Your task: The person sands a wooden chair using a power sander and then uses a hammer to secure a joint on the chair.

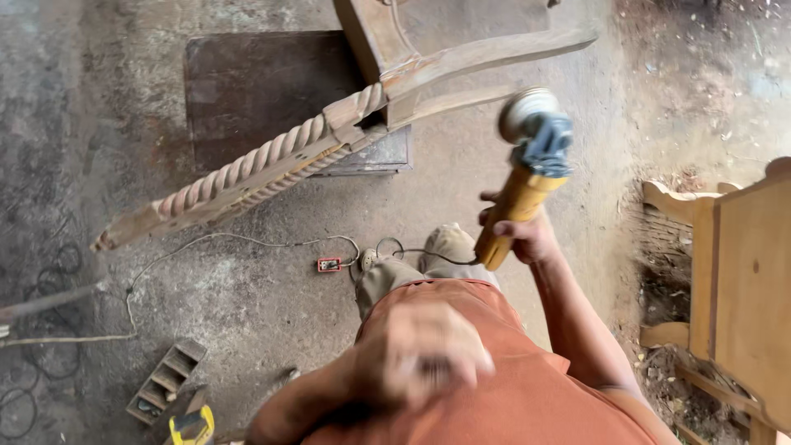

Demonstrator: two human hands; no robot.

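Note:
My right hand (pixel 527 235) grips the yellow body of an angle grinder (pixel 527 165), its grey head and round disc pointing up and away from me. The disc hovers just right of a wooden furniture frame (pixel 461 66) with a twisted, rope-carved leg (pixel 247 169) that slants down to the left. My left hand (pixel 424 350) is blurred, close to the camera in front of my orange shirt, fingers curled; whether it holds anything is unclear. The grinder's cord runs down past my leg.
A dark metal box (pixel 255 91) sits under the frame. A red socket block (pixel 329 264) and white cable lie on the concrete floor. A grey hollow brick (pixel 165 381) and a yellow tool (pixel 191 426) are at lower left. Pale wooden furniture (pixel 741 288) stands at right.

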